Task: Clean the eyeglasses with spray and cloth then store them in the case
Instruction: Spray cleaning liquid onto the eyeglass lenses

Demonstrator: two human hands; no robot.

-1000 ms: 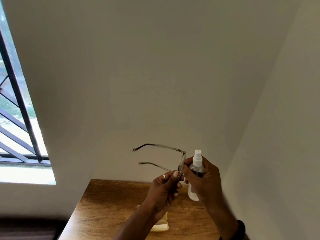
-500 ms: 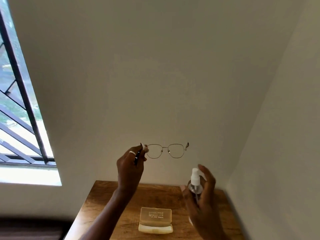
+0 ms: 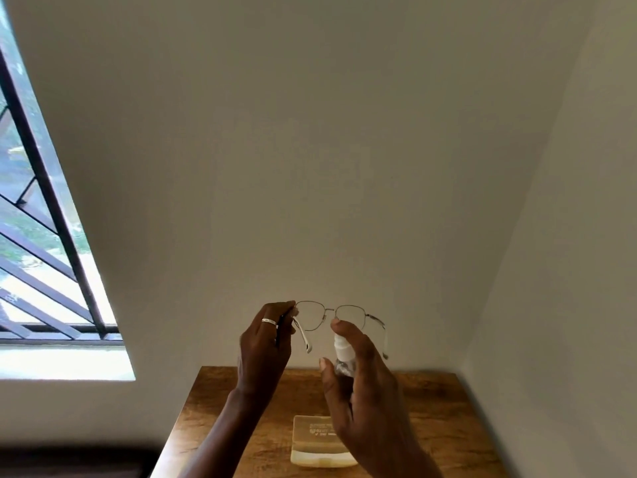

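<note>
In the head view, my left hand (image 3: pixel 265 353) sits low in the frame, just left of centre. Its fingers are curled and pinch the eyeglasses (image 3: pixel 327 317) at the hinge of the left-hand temple. A silver ring (image 3: pixel 269 321) shows on one finger.

The eyeglasses are held up in the air below the middle of the frame, in front of the pale wall (image 3: pixel 327 150). The thin metal rims face the wall, and both temple arms are unfolded and slope down towards me.

My right hand (image 3: pixel 365 384), just right of the left one, is wrapped round a small clear spray bottle (image 3: pixel 343 353) with a white nozzle. The forefinger is arched over the top of the nozzle and the thumb presses the bottle's side. The nozzle stands just under the right-hand lens. I cannot tell whether it touches the rim.

The translucent case (image 3: pixel 312 439) lies flat on the wooden table (image 3: pixel 431 408) at the bottom centre, and my right wrist hides part of it. I cannot tell whether its lid is latched.

A barred window (image 3: pixel 34 236) fills the left edge of the frame.
</note>
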